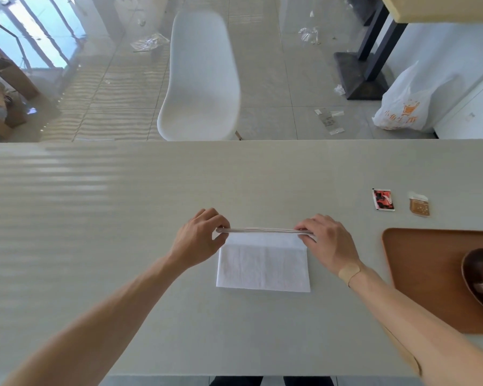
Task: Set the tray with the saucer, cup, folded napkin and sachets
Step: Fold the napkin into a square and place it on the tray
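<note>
A white chair [200, 79] with a smooth moulded shell is seen beyond the far edge of the pale grey table [95, 218], and a white plastic bag [405, 107] printed in orange is slumped on the tiled floor at the right, near the black foot of another table. Scraps of clear wrapping are scattered over the floor. On the table, two sachets are laid side by side at the far right, just apart from each other: a red sachet [383, 200] with a glossy printed face and a brown sachet [419, 207] with a clear torn-looking top. Nearer, the orange-brown tray [430, 260], flat and round-cornered, is placed at the right edge, and a dark brown saucer [470, 277] is set on it, partly cut off by the frame; something rests in the saucer, but it cannot be made out. The white napkin [263, 263], soft and faintly textured, is spread in the middle of the table, its far edge lifted and folded over toward the person. That raised edge is pinched at its left end by the left hand [201, 238] and at its right end by the right hand [328, 243], fingers and thumbs closed on the paper. A tan plaster is worn on the right wrist.
</note>
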Motion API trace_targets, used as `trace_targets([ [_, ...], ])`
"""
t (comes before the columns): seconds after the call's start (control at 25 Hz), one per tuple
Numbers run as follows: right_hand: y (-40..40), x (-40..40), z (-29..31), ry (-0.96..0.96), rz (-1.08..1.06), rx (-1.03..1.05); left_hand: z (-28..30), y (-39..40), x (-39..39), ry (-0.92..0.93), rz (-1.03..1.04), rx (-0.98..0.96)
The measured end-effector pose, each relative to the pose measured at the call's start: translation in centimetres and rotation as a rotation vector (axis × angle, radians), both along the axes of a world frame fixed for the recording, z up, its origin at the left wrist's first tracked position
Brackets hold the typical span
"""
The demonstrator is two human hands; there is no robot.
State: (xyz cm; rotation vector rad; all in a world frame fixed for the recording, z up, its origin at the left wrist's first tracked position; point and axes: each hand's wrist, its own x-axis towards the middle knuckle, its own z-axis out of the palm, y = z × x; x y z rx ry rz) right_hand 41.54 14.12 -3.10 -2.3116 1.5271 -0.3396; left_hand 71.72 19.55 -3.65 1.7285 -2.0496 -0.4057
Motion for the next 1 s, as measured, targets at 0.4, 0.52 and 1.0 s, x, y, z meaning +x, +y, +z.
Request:
trace_targets([
  [0.4,7.4,-1.3,-1.9,0.028,0.081,0.022,-2.0,6.8,-0.8,-0.047,-0.087,0.077],
  [0.52,8.4,-1.7,-3.1,0.063,0.107,0.048,-3.0,7.9,-1.3,-0.049,-0.074,0.13],
  [1.0,9.7,-1.6,-4.4,0.206,0.08,0.073,-5.0,9.0,-1.5,-0.169,-0.072,0.154],
])
